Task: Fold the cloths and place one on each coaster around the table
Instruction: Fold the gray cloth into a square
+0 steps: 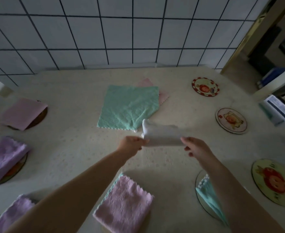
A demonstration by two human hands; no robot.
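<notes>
While both hands pinch the white cloth just above the middle of the desk, left hand at its nine o'clock end, right hand at three, it looks soft, light and floppy, so the ends seem best to hold.

White tiled wall with dark grout behind the table.

Unfolded cloth mid-table — cloth-topped coasters left, bare coasters right.
</notes>
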